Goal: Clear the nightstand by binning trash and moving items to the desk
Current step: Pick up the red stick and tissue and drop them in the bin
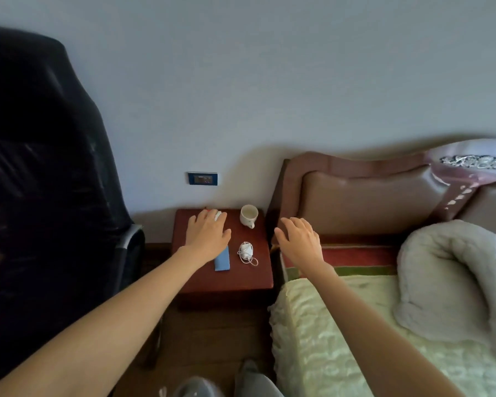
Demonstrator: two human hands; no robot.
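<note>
A small red-brown nightstand [258, 277] stands against the wall between a chair and a bed. On it are a white cup [249, 215] at the back right, a coiled white cable [246, 251], and a blue flat item [222, 261]. My left hand [207, 235] hovers palm down over the nightstand's back left, fingers spread above a white and red object [217, 215] that it mostly hides. It grips nothing that I can see. My right hand [298, 242] floats open just right of the nightstand, over the bed's edge.
A black office chair [46, 173] fills the left side. The bed with a brown padded headboard [370, 202], pale quilt [341, 333] and grey blanket [453, 282] lies to the right. A wall socket [202, 178] sits above the nightstand. Wooden floor lies below.
</note>
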